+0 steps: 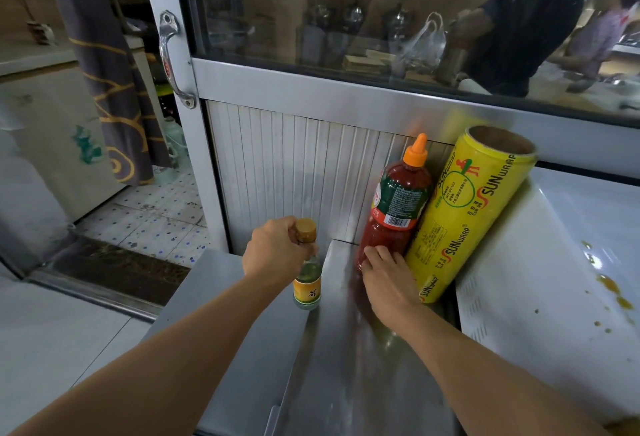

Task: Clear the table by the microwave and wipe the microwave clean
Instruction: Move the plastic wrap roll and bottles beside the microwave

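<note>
Clearing the steel table [332, 359] beside the white microwave [554, 262]: best done lifting straight up, keeping the leaning yellow cling-film roll [460, 217] from toppling. Right hand [388, 276] curled round the base of the tall red sauce bottle [398, 203]. Left hand [273, 248] closed on the neck of the small gold-capped glass bottle [307, 279], upright at table edge.

Table [332, 349]: brushed steel under your forearms, smooth, dull sheen.
Small bottle [307, 279]: clear glass, you see a ridged gold cap.
Sauce bottle [394, 207]: glossy red plastic, orange nozzle.
Wrap roll [460, 214]: shiny yellow film, cardboard core.
Microwave top [554, 262]: white, smooth, stained.
Back panel [294, 165]: ribbed metal.
</note>
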`<state>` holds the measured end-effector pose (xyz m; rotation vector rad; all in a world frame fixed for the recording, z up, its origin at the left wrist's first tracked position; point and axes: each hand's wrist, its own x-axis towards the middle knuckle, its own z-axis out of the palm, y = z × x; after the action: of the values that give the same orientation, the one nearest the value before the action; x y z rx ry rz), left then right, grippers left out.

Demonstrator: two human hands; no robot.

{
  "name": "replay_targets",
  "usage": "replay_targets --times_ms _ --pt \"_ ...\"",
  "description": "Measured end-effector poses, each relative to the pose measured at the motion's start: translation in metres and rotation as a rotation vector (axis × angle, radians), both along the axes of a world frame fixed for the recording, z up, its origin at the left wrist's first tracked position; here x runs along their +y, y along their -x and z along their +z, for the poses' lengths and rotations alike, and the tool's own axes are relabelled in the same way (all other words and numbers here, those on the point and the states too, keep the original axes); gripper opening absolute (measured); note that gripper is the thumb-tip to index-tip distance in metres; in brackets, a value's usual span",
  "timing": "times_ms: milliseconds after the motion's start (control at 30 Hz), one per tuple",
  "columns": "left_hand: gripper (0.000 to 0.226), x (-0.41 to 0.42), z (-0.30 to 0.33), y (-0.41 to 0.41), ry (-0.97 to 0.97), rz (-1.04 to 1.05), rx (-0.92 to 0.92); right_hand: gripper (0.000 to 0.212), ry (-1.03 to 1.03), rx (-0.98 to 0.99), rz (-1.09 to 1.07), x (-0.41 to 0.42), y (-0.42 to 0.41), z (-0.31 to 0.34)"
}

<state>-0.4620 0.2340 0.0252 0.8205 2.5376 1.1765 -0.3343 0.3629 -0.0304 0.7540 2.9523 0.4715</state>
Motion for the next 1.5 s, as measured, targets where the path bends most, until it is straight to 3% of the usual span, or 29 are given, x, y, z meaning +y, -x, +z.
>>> replay_targets --times_ms 333,600,1500 --pt "0.016 0.043 0.006 -0.009 -0.001 -0.021 -0.026 0.051 0.419 0.451 -0.365 -0.007 -0.017 0.025" --pt "0.015 0.080 0.001 -0.006 -0.014 -0.052 -0.011 0.064 0.519 0.656 -0.519 0.001 -0.022 0.032" --pt "0.012 0.120 -0.018 0.014 -0.113 -0.077 -0.012 0.057 0.585 0.721 -0.592 0.008 -0.008 0.015"
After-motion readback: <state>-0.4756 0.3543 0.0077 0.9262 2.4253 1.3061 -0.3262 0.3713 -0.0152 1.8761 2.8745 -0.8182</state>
